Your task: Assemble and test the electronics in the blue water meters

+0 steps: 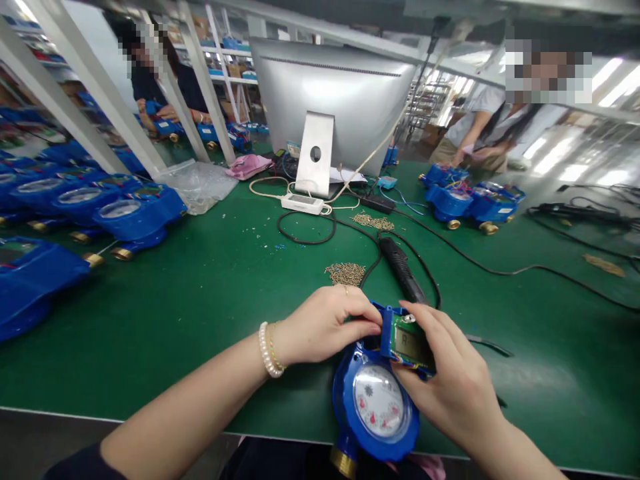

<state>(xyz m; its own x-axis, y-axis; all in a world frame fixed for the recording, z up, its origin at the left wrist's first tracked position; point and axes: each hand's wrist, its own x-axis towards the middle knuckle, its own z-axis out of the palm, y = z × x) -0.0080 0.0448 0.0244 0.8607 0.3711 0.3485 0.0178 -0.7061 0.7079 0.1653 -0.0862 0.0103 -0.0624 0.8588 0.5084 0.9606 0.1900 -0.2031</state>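
A blue water meter [345,387] with a round white dial [381,402] and a brass threaded end [343,460] lies at the table's front edge. Beside the dial, my right hand [453,370] grips a green circuit board [400,327] with a small display [411,344], set in a blue frame that stands tilted. My left hand [325,323], wearing a pearl bracelet, has its thumb and forefinger pinched together at the housing opening left of the board. What those fingertips hold, if anything, is hidden. A black electric screwdriver [400,267] rests just beyond both hands.
Small screws lie in a near pile [345,273] and a far pile [373,221]. Rows of blue meters [123,217] fill the left side; more meters [450,200] stand back right. A monitor [335,93] and cables occupy the back. Two people work beyond the table.
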